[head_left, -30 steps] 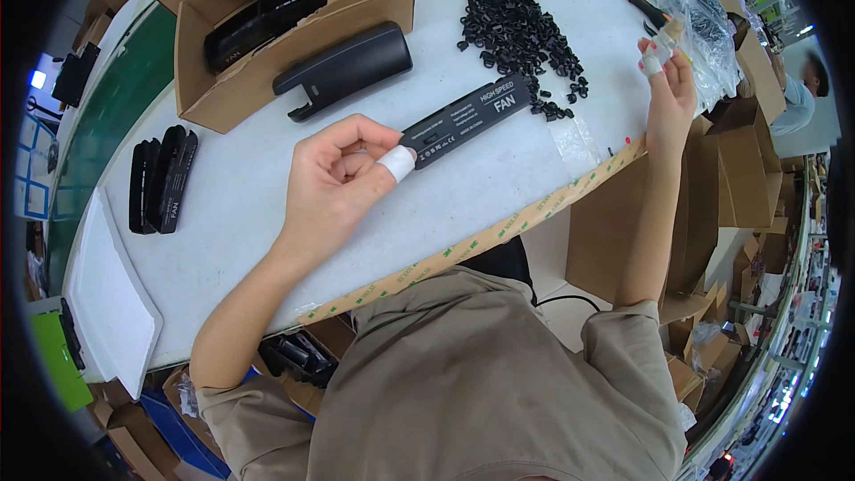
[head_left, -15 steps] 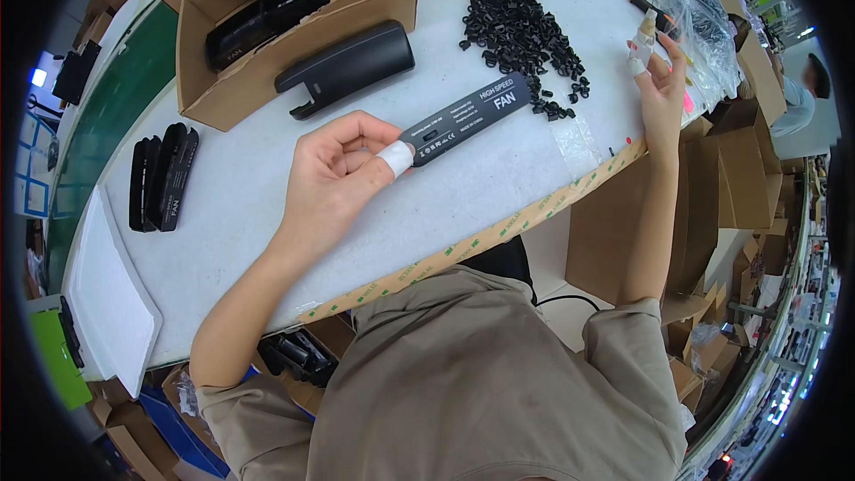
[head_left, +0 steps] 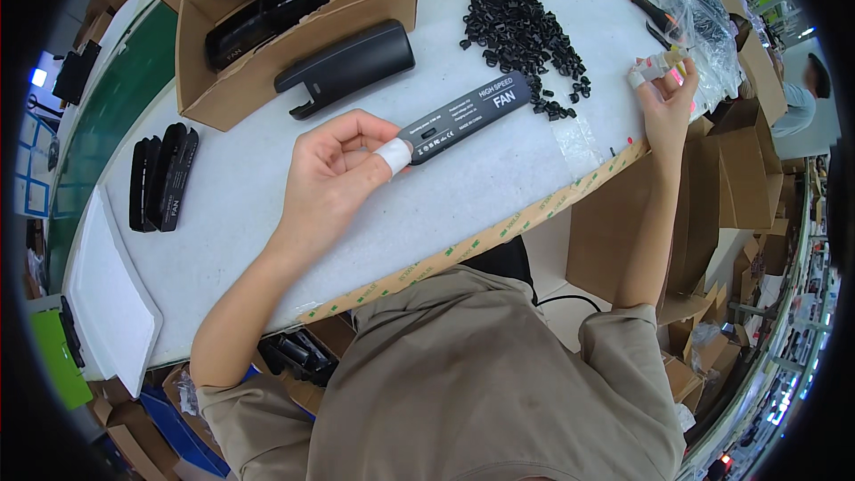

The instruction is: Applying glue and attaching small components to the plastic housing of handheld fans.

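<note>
My left hand, its thumb wrapped in white, pinches one end of a long flat black fan panel with white print and a small slot. The panel is held slanted over the white table, its far end near the heap of small black plastic parts. At the right table edge, my right hand has its white-wrapped fingers curled together beside the clear plastic bags. Something small and pinkish shows at its fingertips; I cannot make out what it is.
An open cardboard box holds several black housings. In front of it lies a curved black housing. More black panels stand at the left, near a white tray. An orange-and-black screwdriver lies at the far right.
My right hand has moved down slightly and its fingers have curled in, uncovering the screwdriver handle. My left hand and the panel have barely moved.
</note>
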`<action>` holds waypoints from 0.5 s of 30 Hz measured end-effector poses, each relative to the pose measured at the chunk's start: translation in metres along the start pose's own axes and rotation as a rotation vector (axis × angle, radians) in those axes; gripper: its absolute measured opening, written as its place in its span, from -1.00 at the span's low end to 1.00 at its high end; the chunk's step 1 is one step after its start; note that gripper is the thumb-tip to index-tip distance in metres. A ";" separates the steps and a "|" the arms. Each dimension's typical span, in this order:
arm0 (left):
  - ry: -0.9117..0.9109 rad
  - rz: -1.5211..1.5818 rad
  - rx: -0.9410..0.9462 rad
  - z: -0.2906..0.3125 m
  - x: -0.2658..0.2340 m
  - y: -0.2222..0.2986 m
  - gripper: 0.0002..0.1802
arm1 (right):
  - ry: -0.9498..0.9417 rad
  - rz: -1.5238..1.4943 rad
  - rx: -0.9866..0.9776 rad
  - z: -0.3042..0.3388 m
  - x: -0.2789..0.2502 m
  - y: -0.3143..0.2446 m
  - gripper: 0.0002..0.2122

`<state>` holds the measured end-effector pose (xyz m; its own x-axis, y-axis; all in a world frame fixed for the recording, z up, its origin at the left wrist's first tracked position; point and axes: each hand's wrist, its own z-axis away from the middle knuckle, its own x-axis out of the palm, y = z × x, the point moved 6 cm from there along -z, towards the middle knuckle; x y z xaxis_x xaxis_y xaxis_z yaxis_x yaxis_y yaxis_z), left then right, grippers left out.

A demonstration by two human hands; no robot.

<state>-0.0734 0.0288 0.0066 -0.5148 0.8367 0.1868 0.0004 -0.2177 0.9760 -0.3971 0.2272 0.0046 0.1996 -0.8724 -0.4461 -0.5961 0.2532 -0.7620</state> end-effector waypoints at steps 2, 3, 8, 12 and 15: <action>0.019 -0.003 -0.003 0.000 0.001 0.002 -0.90 | 0.005 0.056 -0.008 0.002 0.001 -0.006 -0.24; 0.039 -0.005 -0.007 0.000 0.001 0.002 -0.90 | 0.004 0.055 -0.010 0.002 0.002 -0.008 -0.24; -0.027 0.129 -0.175 0.001 -0.008 0.001 -0.87 | 0.019 0.141 -0.025 0.004 0.005 -0.022 -0.14; -0.060 0.255 -0.309 0.015 -0.007 -0.003 -0.83 | 0.032 0.063 0.007 0.006 0.006 -0.022 -0.08; 0.023 0.276 -0.307 0.038 -0.026 -0.004 -0.82 | 0.066 0.109 -0.008 0.007 0.007 -0.021 -0.07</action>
<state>-0.0271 0.0270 0.0021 -0.5502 0.7151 0.4312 -0.1130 -0.5754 0.8100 -0.3776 0.2187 0.0141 0.0817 -0.8658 -0.4937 -0.6180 0.3446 -0.7066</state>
